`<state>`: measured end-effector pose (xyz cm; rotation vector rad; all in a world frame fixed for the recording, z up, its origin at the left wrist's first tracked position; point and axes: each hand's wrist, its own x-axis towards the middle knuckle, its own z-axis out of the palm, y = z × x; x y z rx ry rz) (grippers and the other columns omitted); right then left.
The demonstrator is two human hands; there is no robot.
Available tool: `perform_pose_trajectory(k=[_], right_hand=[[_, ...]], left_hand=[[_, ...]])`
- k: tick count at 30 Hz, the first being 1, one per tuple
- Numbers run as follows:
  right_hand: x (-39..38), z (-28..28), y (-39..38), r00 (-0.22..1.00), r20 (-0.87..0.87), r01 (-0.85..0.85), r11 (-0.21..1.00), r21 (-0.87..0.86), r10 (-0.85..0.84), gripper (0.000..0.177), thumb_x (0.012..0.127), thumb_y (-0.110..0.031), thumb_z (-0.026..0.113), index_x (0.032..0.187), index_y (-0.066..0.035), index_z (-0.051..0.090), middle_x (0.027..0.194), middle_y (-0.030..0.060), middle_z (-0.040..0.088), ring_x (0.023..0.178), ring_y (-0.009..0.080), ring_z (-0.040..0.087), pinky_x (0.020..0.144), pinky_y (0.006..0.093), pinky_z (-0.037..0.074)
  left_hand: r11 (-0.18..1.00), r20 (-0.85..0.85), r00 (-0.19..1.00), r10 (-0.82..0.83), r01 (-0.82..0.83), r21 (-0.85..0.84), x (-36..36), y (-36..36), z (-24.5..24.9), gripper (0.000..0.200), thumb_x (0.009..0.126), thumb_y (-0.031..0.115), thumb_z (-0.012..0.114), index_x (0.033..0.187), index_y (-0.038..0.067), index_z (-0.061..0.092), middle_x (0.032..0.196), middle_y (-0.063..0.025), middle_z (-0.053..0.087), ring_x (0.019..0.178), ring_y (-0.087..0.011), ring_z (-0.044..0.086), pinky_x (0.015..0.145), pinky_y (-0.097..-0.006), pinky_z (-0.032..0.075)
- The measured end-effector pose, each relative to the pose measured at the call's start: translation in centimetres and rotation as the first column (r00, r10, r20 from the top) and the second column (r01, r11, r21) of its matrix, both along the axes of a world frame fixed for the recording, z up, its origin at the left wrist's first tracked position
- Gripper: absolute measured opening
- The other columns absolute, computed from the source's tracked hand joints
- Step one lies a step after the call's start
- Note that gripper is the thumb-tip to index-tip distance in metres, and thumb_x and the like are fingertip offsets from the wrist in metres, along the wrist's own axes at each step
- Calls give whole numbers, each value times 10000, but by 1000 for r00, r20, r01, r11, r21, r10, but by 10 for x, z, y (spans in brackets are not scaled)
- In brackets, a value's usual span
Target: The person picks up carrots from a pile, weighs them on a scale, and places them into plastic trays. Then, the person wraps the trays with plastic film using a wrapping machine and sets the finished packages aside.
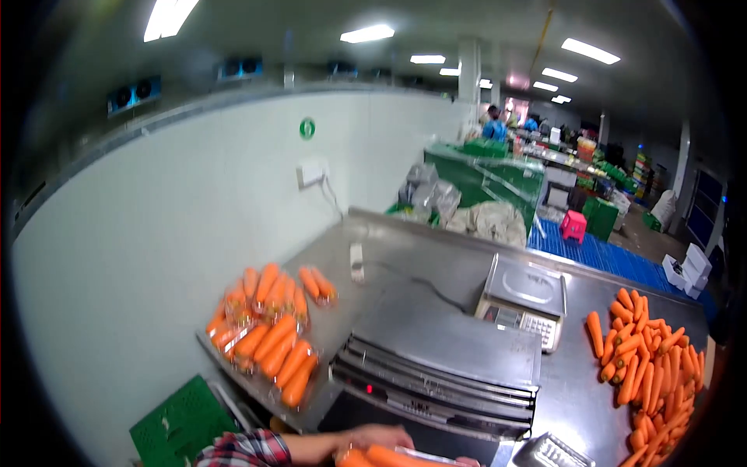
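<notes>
At the bottom edge, my left hand (377, 437) reaches in from a plaid sleeve, its fingers curled over a pack of carrots (397, 458) in clear film. Only a small bit of my right hand (468, 461) shows, at the right end of the same pack; its fingers are mostly cut off by the frame. Just beyond the pack is a metal wrapping machine (443, 342) with a red light and a dark front plate. Wrapped carrot packs (272, 342) are heaped left of the machine. Loose carrots (654, 366) lie piled on the right side of the steel table.
A weighing scale (525, 292) stands behind the machine, with a cable and a white power strip (356, 262) to its left. A metal tray (552, 453) is at the bottom right. A green crate (183, 424) sits low left. People (495, 124) are far back.
</notes>
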<state>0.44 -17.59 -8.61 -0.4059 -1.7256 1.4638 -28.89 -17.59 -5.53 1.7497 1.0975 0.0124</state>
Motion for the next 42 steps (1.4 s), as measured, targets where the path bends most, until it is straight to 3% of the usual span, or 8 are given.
perform_pose_trajectory(k=[2, 4, 8, 16, 22, 26, 34, 42], right_hand=[[7, -33, 0, 995, 103, 46, 929, -367, -9, 512, 862, -298, 595, 1268, -38, 421, 1254, 184, 473, 1112, 282, 516, 915, 384, 457], [-1, -25, 3, 989, -115, -66, 413, -908, -96, 525, 907, -420, 470, 1268, -41, 428, 1207, 181, 513, 1110, 291, 519, 934, 409, 442], [-18, -5, 4, 992, 108, 123, 476, -871, -58, 625, 908, -550, 366, 1257, -37, 439, 1134, 159, 570, 1052, 278, 560, 915, 402, 453], [-82, 42, 18, 990, -98, -133, 463, -877, 98, 655, 913, -526, 375, 1281, 14, 409, 1216, 216, 529, 1111, 307, 527, 961, 397, 418], [-130, 47, 15, 966, -240, -232, 739, -633, 98, 775, 866, -629, 368, 1394, -68, 290, 1352, 232, 399, 1214, 356, 435, 1004, 487, 344], [-119, 43, 22, 874, -263, -473, 591, -653, 409, 608, 921, -482, 407, 1304, -10, 394, 1228, 253, 505, 1076, 334, 534, 916, 422, 433], [-126, 38, -1, 831, -82, -397, 484, -780, 550, 531, 932, -374, 478, 1296, 6, 404, 1199, 190, 532, 1014, 246, 567, 898, 349, 441], [-117, 39, -2, 908, 15, -235, 539, -809, 418, 473, 925, -317, 511, 1251, 20, 442, 1173, 185, 554, 1009, 242, 576, 887, 334, 453]], left_hand=[[883, 516, 744, 425, -216, -416, -6, -41, 20, 600, 949, 463, 358, 1283, -27, 447, 1334, -144, 440, 1226, -226, 431, 1050, -309, 301], [605, 590, 141, 795, -117, -788, -20, -71, 46, 527, 964, 386, 398, 1309, -10, 437, 1374, -109, 413, 1256, -206, 403, 1052, -307, 295], [737, 582, 459, 671, -493, -462, -25, -90, 43, 427, 978, 270, 411, 1285, -20, 469, 1273, -101, 519, 1178, -150, 461, 1026, -277, 325], [535, 524, 230, 820, -635, -558, -43, -125, 21, 434, 989, 275, 358, 1259, -39, 489, 1260, -107, 534, 1136, -152, 501, 1004, -278, 352], [259, 504, -452, 736, -499, -827, -62, -163, -20, 559, 953, 404, 397, 1296, -38, 416, 1292, -165, 487, 1175, -265, 494, 1011, -404, 373], [121, 510, -720, 471, -520, -846, -110, -175, -22, 580, 946, 453, 376, 1304, -2, 397, 1298, -159, 479, 1186, -302, 478, 1004, -454, 375], [43, 713, -681, 169, -717, -696, -190, -136, -72, 523, 952, 406, 409, 1287, 6, 434, 1270, -126, 508, 1177, -261, 484, 1004, -411, 375], [-497, 608, -652, 453, -751, -435, -191, -109, -137, 316, 920, 282, 552, 1086, 21, 615, 1001, -22, 636, 807, -66, 541, 658, -208, 424]])
